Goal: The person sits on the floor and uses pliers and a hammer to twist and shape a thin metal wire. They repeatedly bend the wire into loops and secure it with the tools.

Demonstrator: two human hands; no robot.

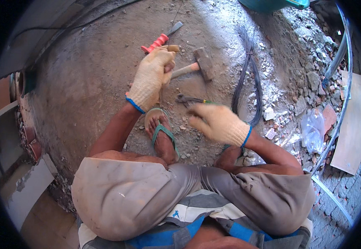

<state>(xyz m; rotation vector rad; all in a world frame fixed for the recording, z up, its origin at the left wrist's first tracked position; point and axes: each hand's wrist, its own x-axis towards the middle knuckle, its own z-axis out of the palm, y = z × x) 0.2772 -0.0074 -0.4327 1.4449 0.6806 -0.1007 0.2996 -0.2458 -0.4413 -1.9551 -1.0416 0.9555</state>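
Head view: beside the hammer [203,64], my left hand [152,74] pinches wire [176,15], likely steadying it; right hand [220,123] blurred, can't tell its grip.

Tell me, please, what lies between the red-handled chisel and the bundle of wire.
In the head view, the hammer lies between the chisel and the wire bundle.

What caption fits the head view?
Gloved left hand and right hand over dirt, near pliers, hammer, red-handled chisel and wire bundle.
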